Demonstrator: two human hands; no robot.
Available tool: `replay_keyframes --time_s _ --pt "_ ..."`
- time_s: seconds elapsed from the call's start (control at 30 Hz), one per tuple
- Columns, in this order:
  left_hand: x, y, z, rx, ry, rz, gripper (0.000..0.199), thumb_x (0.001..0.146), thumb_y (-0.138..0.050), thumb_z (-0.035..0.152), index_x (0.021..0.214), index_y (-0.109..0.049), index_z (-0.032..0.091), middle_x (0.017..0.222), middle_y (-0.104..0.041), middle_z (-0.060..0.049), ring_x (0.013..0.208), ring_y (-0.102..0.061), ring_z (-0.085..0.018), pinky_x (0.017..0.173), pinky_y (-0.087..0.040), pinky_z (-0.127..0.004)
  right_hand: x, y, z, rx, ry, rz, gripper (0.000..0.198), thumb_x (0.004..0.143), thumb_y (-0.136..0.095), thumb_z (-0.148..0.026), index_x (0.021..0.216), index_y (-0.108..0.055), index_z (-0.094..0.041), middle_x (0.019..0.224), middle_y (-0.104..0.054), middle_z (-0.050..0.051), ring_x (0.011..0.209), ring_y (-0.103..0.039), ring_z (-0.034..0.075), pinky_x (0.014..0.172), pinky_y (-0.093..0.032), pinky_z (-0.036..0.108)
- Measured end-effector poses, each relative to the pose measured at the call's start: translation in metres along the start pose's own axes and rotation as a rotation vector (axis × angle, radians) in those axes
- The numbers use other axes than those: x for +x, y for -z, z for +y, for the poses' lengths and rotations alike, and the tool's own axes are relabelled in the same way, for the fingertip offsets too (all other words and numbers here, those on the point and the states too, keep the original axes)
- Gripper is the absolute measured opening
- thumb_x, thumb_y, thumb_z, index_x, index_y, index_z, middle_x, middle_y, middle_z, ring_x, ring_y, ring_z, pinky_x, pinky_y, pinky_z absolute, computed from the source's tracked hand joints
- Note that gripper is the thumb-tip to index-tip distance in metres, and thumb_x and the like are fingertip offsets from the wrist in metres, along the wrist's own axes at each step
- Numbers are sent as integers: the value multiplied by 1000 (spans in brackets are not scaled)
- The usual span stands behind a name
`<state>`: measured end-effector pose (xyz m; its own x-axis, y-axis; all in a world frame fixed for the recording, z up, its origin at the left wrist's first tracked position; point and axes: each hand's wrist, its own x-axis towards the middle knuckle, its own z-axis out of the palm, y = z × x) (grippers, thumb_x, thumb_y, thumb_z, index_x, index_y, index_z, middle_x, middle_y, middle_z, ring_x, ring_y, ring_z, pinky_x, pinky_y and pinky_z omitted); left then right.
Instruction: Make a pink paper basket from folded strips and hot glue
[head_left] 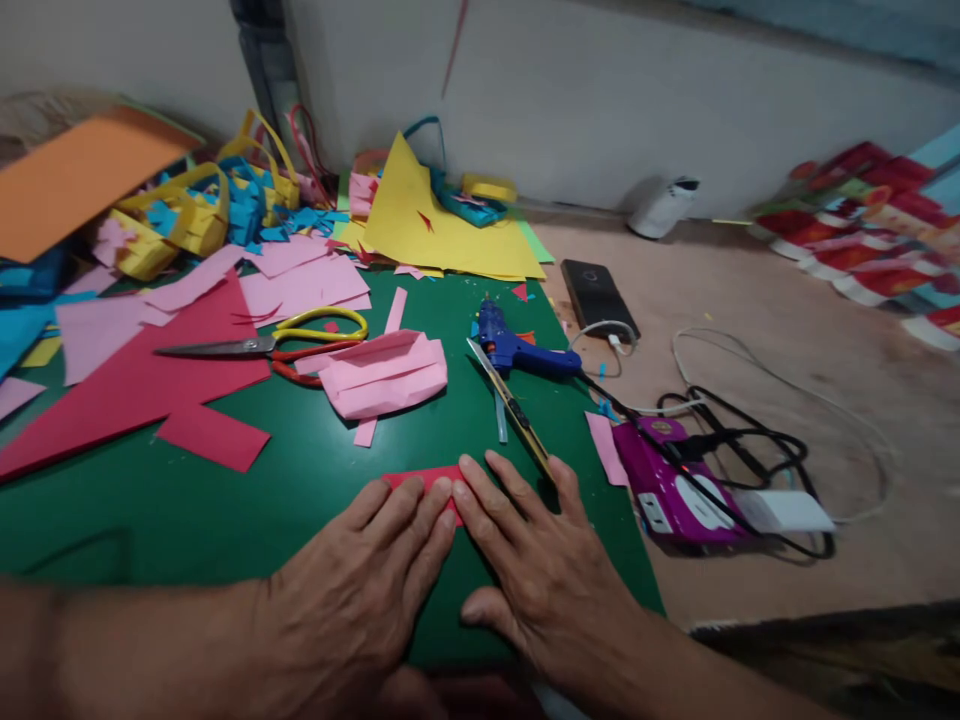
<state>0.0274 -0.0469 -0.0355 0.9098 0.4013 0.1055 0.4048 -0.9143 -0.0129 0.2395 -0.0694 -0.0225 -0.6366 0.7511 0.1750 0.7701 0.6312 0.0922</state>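
A small red folded paper strip (426, 476) lies on the green board (247, 525) in front of me. My left hand (364, 575) rests on its left part, palm down, with the fingers stretched flat over it. From the other side my right hand (536, 550) presses the strip's right end with its index finger, the fingers spread. The outer finger of that hand reaches the lower end of a yellow box cutter (517, 410), whose blade is out. Most of the strip is hidden under my fingers. Beyond it sits a pink folded paper basket body (386, 375).
Scissors (262, 345) lie on red paper (172, 385) to the left. A blue glue gun (517, 345) is ahead, its cord running toward a purple power strip (679, 490). A phone (600, 298) lies behind; small paper baskets (202, 215) and yellow paper (457, 240) are at the back.
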Motion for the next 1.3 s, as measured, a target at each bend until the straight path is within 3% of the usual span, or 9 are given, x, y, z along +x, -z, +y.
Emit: replay_keyframes --time_s 0.13,0.3,0.43,0.53,0.67,0.83,1.0,1.13,1.3 --pt "-9 5 -3 49 17 43 83 84 -19 69 129 -46 3 135 -45 -20 126 -35 -34 102 -16 -45 3 0 0 5 -46 84 52 91 -32 -52 117 -57 -15 128 -57 8 121 -43 29 105 -9 53" --pt "-43 9 -14 62 76 40 87 79 -26 74 128 -47 6 138 -43 -19 131 -29 -34 106 -9 -49 5 -1 -3 -20 -22 112 57 92 -26 -53 110 -62 -12 124 -59 11 121 -44 28 108 -5 51" --pt "-57 10 -19 3 163 139 68 83 -36 65 117 -57 9 130 -53 -15 128 -35 -32 109 -11 -49 8 -1 -2 -52 9 120 59 93 -24 -52 107 -63 -9 121 -61 14 120 -45 28 109 -4 50" --pt "-47 12 -18 -22 145 214 55 88 -41 54 115 -58 8 127 -56 -15 127 -37 -30 110 -15 -47 10 -1 -2 -68 25 129 59 93 -24 -51 107 -63 -9 119 -62 13 119 -46 28 109 -5 50" --pt "-21 11 -16 -101 -34 50 78 86 -31 64 136 -35 4 144 -34 -17 136 -21 -31 110 -19 -45 8 0 -2 -87 34 134 57 93 -25 -51 109 -61 -10 118 -62 14 119 -46 28 108 -10 51" --pt "-14 0 -15 -186 -47 -30 82 86 -30 65 138 -29 2 146 -26 -22 137 -19 -33 110 -20 -48 -3 2 0 -172 52 148 41 94 -36 -38 104 -64 -10 116 -63 14 114 -50 28 103 -23 54" --pt "-13 -5 -15 -184 -27 114 69 87 -35 60 126 -46 3 135 -45 -21 127 -39 -34 106 -31 -47 0 7 6 -364 243 219 30 87 -39 -9 101 -65 -2 104 -67 20 99 -60 30 91 -38 52" --pt "-1 -4 -17 -232 -46 238 52 88 -39 52 105 -56 6 118 -59 -20 114 -51 -32 96 -43 -44 10 13 5 -457 241 278 32 85 -37 -8 105 -62 -2 103 -67 21 95 -62 33 83 -43 52" --pt "11 1 -15 -212 25 202 34 90 -42 36 107 -53 9 104 -63 -16 95 -59 -26 80 -50 -38 22 16 3 -353 262 273 31 88 -35 -9 98 -64 -10 111 -65 16 106 -57 32 85 -42 51"
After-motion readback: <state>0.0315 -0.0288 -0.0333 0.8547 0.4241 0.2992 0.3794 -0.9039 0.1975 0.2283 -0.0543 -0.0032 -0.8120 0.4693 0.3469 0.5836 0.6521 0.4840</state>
